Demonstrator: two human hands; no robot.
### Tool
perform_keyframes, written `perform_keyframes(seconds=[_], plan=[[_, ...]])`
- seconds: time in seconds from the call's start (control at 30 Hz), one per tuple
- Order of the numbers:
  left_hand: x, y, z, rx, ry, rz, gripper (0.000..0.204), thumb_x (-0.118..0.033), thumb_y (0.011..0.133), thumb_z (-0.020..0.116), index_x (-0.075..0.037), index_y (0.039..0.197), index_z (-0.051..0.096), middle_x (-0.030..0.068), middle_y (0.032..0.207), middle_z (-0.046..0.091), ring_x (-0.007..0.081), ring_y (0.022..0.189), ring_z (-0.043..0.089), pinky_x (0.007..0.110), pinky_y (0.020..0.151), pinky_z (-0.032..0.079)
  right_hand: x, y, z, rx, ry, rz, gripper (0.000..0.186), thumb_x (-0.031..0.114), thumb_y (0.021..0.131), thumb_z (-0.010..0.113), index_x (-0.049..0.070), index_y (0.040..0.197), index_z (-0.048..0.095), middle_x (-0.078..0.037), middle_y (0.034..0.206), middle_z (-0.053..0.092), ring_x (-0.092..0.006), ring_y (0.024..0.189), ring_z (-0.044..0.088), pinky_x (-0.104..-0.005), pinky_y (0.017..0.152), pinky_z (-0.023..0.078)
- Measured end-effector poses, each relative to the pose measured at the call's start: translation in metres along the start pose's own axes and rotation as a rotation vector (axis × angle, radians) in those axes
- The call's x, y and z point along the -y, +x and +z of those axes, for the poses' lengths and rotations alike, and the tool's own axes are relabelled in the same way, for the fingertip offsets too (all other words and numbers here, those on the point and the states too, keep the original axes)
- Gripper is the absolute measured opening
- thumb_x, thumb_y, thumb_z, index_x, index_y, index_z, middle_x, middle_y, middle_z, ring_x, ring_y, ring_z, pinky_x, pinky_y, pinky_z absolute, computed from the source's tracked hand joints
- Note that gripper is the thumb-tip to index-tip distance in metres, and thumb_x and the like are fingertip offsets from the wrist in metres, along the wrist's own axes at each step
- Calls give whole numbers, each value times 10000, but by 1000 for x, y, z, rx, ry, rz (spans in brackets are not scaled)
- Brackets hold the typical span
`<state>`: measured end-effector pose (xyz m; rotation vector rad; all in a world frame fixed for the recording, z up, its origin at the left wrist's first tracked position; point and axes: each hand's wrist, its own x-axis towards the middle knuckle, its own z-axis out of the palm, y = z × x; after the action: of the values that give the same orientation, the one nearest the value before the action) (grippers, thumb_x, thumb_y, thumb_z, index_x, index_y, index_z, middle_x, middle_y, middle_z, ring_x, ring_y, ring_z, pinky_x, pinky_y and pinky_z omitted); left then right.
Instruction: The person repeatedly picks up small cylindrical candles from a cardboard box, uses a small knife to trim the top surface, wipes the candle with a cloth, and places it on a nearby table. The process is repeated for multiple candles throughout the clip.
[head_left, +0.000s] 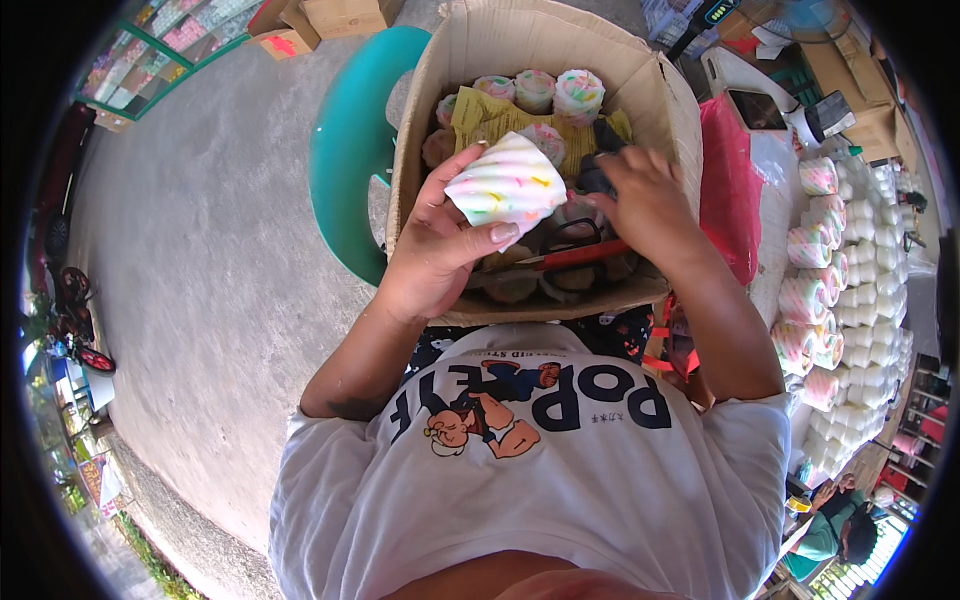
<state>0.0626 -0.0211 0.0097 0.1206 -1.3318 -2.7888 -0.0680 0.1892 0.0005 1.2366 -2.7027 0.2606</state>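
Looking down at my lap. My left hand (440, 250) holds a white ribbed candle (507, 187) w/ colour flecks, thumb pressed across its lower edge, fingers wrapped behind, lifted just above a cardboard box (470, 60).

My right hand (645, 200) is inside the box at its right side, fingers curled down onto something dark; can't tell if they pinch it or just rest there. Red-handled scissors (560, 258) lie in the box under that hand, near the front wall, blades pointing left.

More swirled candles (556, 92) sit at the back of the box, beside a yellow sheet (490, 118).

The box rests on my knees, touching my white t-shirt (530, 470) at the front edge. A teal stool (345, 150) stands behind-left of the box on the grey concrete floor (200, 250). A red bag (725, 185) hangs just right of the box.

Far right, a table (775, 200) carries many rows of pink-striped and plain white candles (835, 290), well apart from my hands. Another person (840, 530) sits at lower right.
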Motion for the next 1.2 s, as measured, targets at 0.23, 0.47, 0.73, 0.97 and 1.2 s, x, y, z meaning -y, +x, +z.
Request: perform_keyframes(seconds=[0.23,0.47,0.73,0.97,1.2], plan=[[5,-4,7,-9,8,-30,685,31,794,689,-116,1354,323,122,1314,441,269,1160,527,393,899,524,-27,-3,-3,34,275,182,187,151,873,608,20,1004,584,-145,925,599,-319,885,585,-346,787,461],[4,-6,18,-89,-170,-124,676,-201,883,635,-145,1422,230,131,1359,411,292,1189,508,475,908,490,1,1,-15,-373,947,404,249,246,998,454,16,1008,551,-65,841,574,-144,768,509,-282,748,432],[14,-4,9,130,-90,-60,785,-273,849,691,-2,1426,233,108,1361,438,211,1154,539,341,1001,409,63,12,-15,-593,1588,246,207,199,998,462,21,1068,540,-8,966,576,-72,904,525,-239,837,421],[4,-7,15,113,-96,-278,656,-424,894,591,-79,1376,312,87,1281,497,231,1135,556,390,919,487,68,10,-15,-484,1325,169,232,163,920,612,13,1096,595,-40,1074,577,-122,978,549,-271,880,438],[8,-2,13,-11,-180,-216,666,-615,915,397,-49,1261,468,104,1166,581,211,1047,587,379,875,493,30,24,-30,-368,2038,241,332,299,977,491,-5,1066,589,-120,1020,642,-193,906,637,-350,837,512]])
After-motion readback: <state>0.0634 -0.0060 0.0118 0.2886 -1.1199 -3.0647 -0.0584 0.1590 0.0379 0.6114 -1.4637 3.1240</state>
